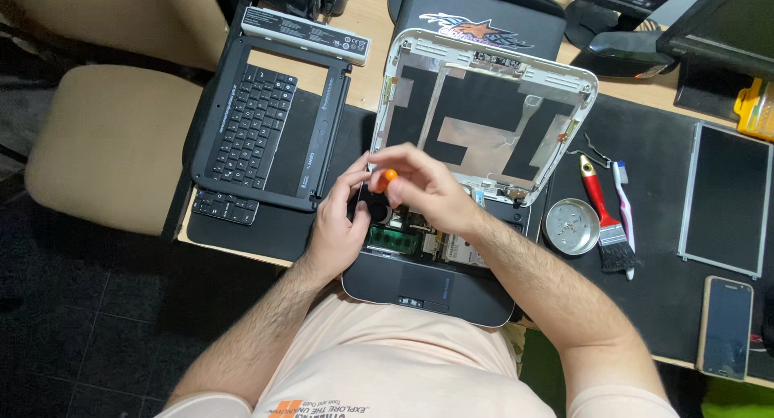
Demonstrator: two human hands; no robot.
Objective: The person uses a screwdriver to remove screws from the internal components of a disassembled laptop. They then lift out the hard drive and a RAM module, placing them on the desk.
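Note:
An opened small laptop (427,285) lies in front of me with its circuit board (395,241) exposed. Its white lid shell (484,112) stands open with no screen in it, showing foil and black tape. My right hand (423,188) is shut on a screwdriver with an orange cap (389,176), held upright over the left part of the board. My left hand (339,224) rests on the laptop's left edge, fingers touching the screwdriver's lower part near the black fan.
A removed keyboard and black bezel frame (258,132) lie at the left, with a long battery (306,35) behind them. On the right are a round metal dish (571,226), a red-handled brush (603,216), a toothbrush, a bare screen panel (724,196) and a phone (726,325). A beige chair (105,144) stands left.

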